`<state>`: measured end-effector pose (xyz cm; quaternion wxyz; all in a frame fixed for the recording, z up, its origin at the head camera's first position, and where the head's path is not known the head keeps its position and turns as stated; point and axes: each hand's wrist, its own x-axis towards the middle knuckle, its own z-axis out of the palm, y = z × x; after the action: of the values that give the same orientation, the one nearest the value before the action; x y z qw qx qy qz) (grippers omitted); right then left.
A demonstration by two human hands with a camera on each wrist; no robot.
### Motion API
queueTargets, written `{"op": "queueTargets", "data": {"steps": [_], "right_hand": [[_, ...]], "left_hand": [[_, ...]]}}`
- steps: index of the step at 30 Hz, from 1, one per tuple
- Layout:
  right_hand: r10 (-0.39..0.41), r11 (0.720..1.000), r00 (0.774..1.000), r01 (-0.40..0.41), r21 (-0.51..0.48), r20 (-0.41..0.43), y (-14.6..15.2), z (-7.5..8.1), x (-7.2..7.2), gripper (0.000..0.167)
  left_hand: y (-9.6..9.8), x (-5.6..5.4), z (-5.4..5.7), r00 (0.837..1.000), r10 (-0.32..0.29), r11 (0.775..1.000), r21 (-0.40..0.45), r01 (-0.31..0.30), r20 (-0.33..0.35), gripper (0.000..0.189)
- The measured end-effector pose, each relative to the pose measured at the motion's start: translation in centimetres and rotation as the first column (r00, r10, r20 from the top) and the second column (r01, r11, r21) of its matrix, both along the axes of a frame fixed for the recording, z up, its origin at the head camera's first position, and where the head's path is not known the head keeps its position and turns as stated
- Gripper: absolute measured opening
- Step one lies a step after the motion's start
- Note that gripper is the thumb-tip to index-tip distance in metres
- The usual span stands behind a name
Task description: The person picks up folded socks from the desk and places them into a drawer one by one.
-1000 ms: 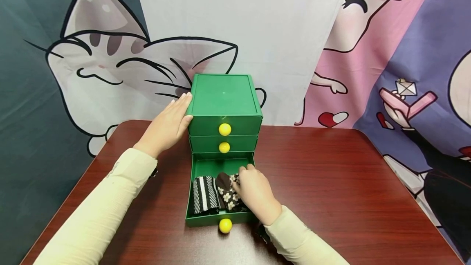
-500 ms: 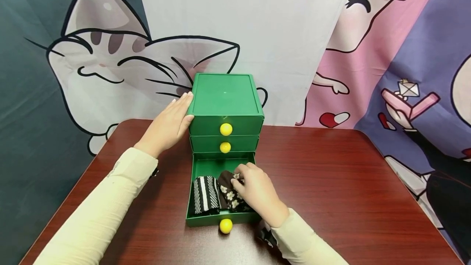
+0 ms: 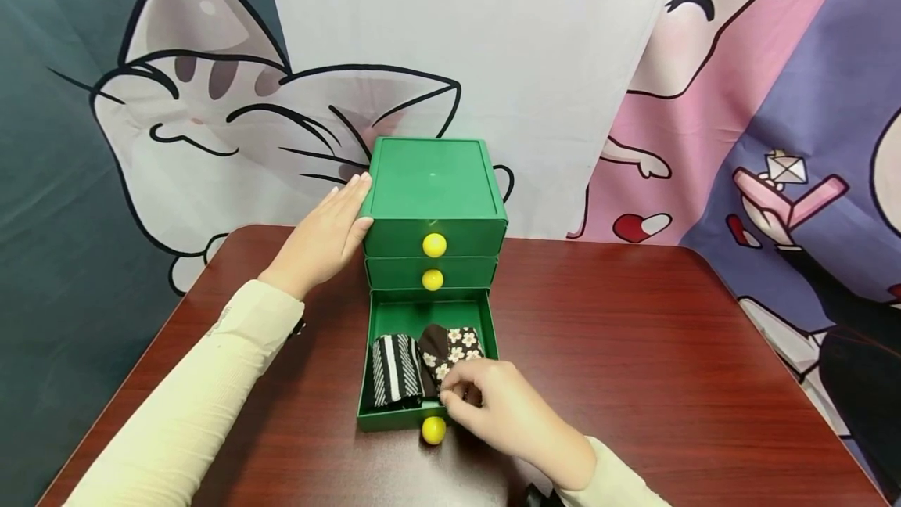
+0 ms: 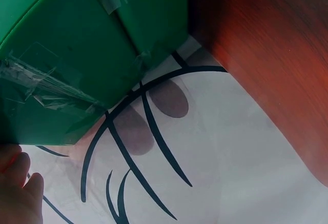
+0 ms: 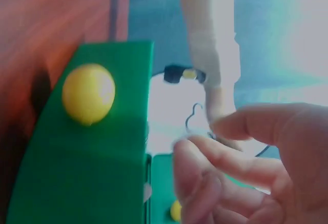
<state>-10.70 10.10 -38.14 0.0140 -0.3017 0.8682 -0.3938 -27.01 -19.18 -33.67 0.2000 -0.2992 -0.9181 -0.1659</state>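
Observation:
A green three-drawer box [image 3: 431, 178] with yellow knobs stands on the table, its bottom drawer [image 3: 394, 419] pulled out. In that drawer lie a black-and-white striped folded sock [image 3: 396, 370] on the left and a brown sock with white flowers [image 3: 457, 345] on the right. My left hand [image 3: 320, 237] rests with straight fingers along the upper left side of the box. Over the drawer's right front corner is my right hand [image 3: 493, 405], fingers loosely bent and holding nothing. It hides part of the flowered sock. The right wrist view shows its thumb and fingers [image 5: 246, 126] before the drawer's knob [image 5: 88, 94].
The reddish-brown wooden table [image 3: 633, 350] spreads out on both sides of the box. Behind it hangs a cloth backdrop [image 3: 528, 61] with cartoon figures. Clear tape [image 4: 46, 85] clings to the box's side.
My right hand has come off the flowered sock and moved toward me, to the drawer's front edge. More of that sock shows. The left hand stays against the box.

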Motion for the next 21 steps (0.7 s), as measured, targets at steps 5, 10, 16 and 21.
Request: {"op": "queueTargets", "data": {"steps": [5,10,16,21], "right_hand": [[0.083,0.994,0.99,-0.089,0.056,0.112,0.2,0.3,1.5,0.012],[0.075,0.981,0.987,-0.099,0.17,0.145,-0.2,-0.4,2.3,0.016],[-0.006,0.95,0.987,-0.044,0.31,0.158,-1.0,-2.2,2.9,0.037],[-0.058,0.938,0.995,0.025,0.346,0.084,-1.6,-3.4,3.2,0.043]], "left_hand": [[0.0,0.0,0.1,1.0,0.0,1.0,-0.001,0.0,0.005,0.058],[0.1,0.1,0.2,1.0,-0.001,1.0,-0.001,0.001,0.004,0.058],[0.2,0.0,0.2,1.0,-0.007,1.0,0.001,0.007,-0.001,0.057],[0.1,0.1,0.2,1.0,-0.005,1.0,-0.001,0.005,0.005,0.057]]}}
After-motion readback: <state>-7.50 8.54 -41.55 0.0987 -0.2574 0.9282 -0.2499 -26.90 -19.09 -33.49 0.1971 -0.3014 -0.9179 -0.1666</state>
